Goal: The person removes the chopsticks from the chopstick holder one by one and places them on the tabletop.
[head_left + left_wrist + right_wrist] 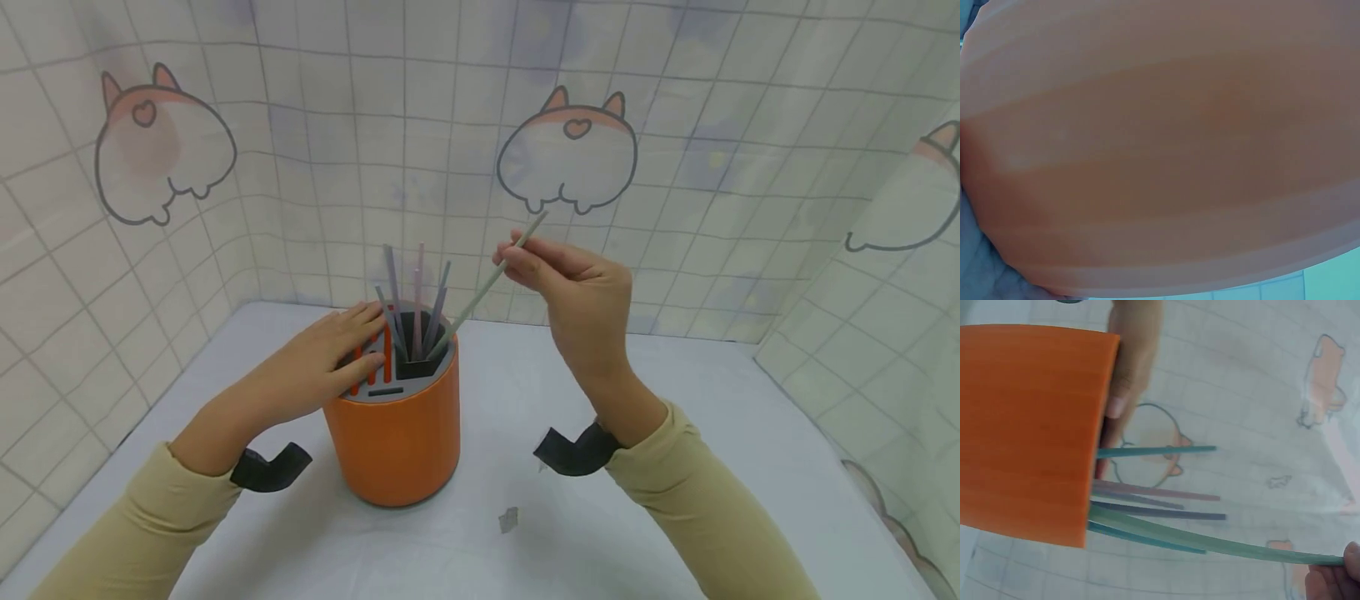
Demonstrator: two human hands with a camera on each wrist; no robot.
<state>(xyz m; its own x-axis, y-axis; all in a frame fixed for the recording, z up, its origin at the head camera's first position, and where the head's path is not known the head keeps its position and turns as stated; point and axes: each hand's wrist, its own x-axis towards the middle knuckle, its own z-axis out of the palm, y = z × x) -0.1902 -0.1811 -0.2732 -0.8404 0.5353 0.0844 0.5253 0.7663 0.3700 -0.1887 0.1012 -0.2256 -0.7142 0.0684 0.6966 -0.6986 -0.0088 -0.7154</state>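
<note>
An orange knife block (397, 450), round with a grey slotted top, stands on the table. My left hand (330, 354) lies over its top, fingers extended across the slots and the thumb near the dark square compartment. With thumb and fingertips, my right hand (581, 292) pinches the upper end of a pale green chopstick (487, 283). That chopstick slants up to the right, its lower end still inside the compartment. Several other thin chopsticks (1166, 514) in purple, pink and blue stand in the same compartment. The block's orange side (1166, 156) fills most of the left wrist view.
White cloth covers the table (645, 392). Behind and at both sides hangs a gridded curtain (420, 108) with cartoon animal prints. A small greyish scrap (508, 520) lies in front of the block. Black bands (573, 454) sit at both wrists.
</note>
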